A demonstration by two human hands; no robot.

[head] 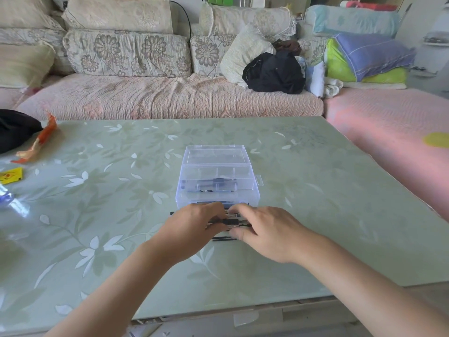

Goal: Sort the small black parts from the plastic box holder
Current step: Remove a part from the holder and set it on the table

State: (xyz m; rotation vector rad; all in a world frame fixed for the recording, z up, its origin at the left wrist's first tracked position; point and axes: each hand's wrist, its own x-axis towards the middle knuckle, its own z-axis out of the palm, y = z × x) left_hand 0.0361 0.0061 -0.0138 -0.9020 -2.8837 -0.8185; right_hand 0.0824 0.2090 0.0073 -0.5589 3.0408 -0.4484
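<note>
Pinching the small black parts (pixel 230 222) between my curled left hand (pixel 194 227) and right hand (pixel 264 232) on the desk (pixel 315 215) by the plastic box (pixel 217 166), I could scatter them if either grip slips.

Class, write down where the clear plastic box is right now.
In the head view, the clear plastic box stands near the centre of the table, beyond the left hand and right hand, which grip small black parts in front of it.

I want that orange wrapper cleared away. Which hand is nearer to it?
Left. The left hand, on the small black parts, lies right of the orange wrapper, closer to the person; the right hand is beyond it, farther right.
</note>
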